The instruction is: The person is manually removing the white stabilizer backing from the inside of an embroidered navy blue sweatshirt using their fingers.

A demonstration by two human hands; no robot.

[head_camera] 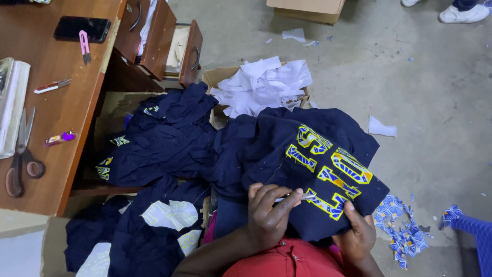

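Both hands' grips are clamped: left hand (269, 215) on a small blade (302, 197), right hand (359, 236) on the navy garment (287, 154) beside a scrap-paper box (261, 84).

Garment (307, 164) lies across the lap, left hand (269, 213) on its near edge, right hand (359, 233) at its near right corner. More garments (159, 138) are heaped to its left, below the desk (56, 118). Scissors (20, 159) lie on the desk's left side, phone (82, 28) at its far end. Box of paper scraps (261, 84) sits behind the garment.
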